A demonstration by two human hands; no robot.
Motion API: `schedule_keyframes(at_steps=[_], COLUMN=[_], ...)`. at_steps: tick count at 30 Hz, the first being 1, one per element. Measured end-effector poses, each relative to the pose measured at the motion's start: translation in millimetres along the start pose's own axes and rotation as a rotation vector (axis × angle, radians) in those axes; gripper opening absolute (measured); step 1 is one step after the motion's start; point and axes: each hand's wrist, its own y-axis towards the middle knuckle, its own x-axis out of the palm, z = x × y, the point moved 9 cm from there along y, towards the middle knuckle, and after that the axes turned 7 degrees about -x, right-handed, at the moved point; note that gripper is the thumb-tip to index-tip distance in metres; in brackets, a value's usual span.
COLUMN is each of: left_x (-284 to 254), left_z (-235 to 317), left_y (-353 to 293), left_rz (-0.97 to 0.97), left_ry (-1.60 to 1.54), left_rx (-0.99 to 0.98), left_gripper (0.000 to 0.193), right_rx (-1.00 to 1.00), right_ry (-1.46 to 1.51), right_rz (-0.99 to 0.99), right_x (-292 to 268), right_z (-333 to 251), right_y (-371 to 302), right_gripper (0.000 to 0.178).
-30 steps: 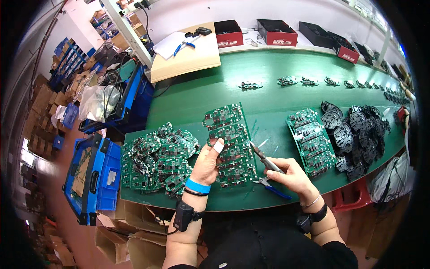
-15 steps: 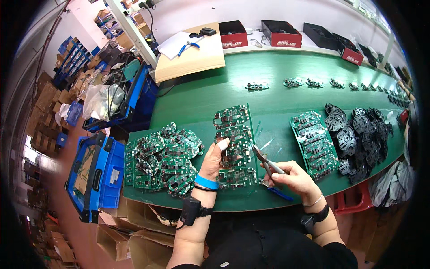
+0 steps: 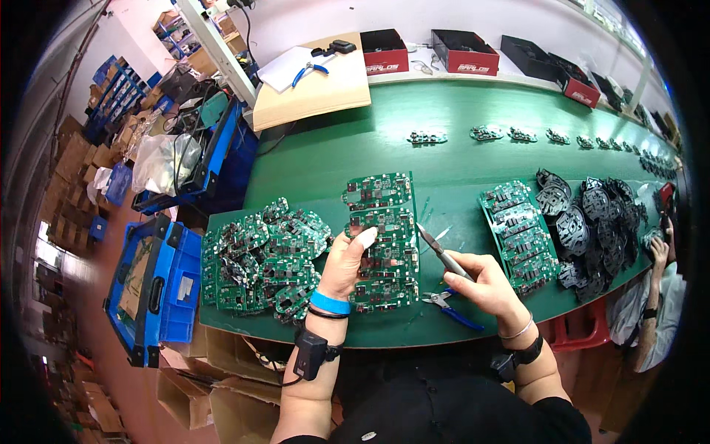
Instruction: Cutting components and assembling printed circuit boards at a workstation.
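My left hand (image 3: 346, 260) grips the left side of a green circuit board panel (image 3: 388, 260), its thumb lying on top. Several joined boards make up the panel, with a thin strip along its right edge. In my right hand (image 3: 484, 287) is a pair of grey-handled pliers (image 3: 441, 255). Its tip points up and left, close to the panel's right edge; I cannot tell whether they touch. Below the pliers, blue-handled cutters (image 3: 457, 314) lie on the green table. Thin, pale cut-off strips (image 3: 444, 231) are scattered beside the panel.
Loose circuit boards (image 3: 259, 259) are heaped left. Right are a stacked board panel (image 3: 520, 238) and black plastic parts (image 3: 599, 233). Small boards (image 3: 522, 135) form a row farther back. Red boxes (image 3: 473, 63) stand behind. A co-worker's hand (image 3: 658, 250) is at the far right.
The pliers' handles have come closer together and their tip has shifted slightly up. The panel lies flatter, and the blue-handled cutters show more fully. A co-worker's arm has come into view at right.
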Motion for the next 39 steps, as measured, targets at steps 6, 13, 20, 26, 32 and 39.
schedule_keyframes(at_steps=[6, 13, 20, 26, 32, 39], left_x=[-13.4, -35.7, -24.0, -21.0, -17.3, -20.8], left_z=[-34.7, -18.5, 18.8, 19.2, 22.6, 17.8], left_y=[14.9, 25.3, 27.5, 29.0, 27.1, 34.3], left_rz=[-0.052, 0.149, 0.109, 0.109, 0.123, 0.093], left_ry=[-0.143, -0.286, -0.282, -0.252, -0.212, -0.208], left_rx=[-0.151, -0.05, 0.068, 0.073, 0.08, 0.054], left_gripper=[0.034, 0.034, 0.026, 0.018, 0.017, 0.02], right_rx=[0.061, 0.062, 0.076, -0.251, -0.254, -0.231], right_ry=[0.368, 0.323, 0.117, -0.246, -0.292, -0.313], right_rz=[-0.154, -0.118, -0.157, 0.09, 0.08, 0.076], right_x=[11.4, 3.5, 13.9, -12.6, -11.3, -9.2], right_z=[11.1, 9.5, 8.0, -16.2, -19.3, -19.1], right_y=[-0.2, -1.6, -4.3, 11.2, 10.7, 10.0], right_gripper=[0.046, 0.043, 0.038, 0.045, 0.042, 0.038])
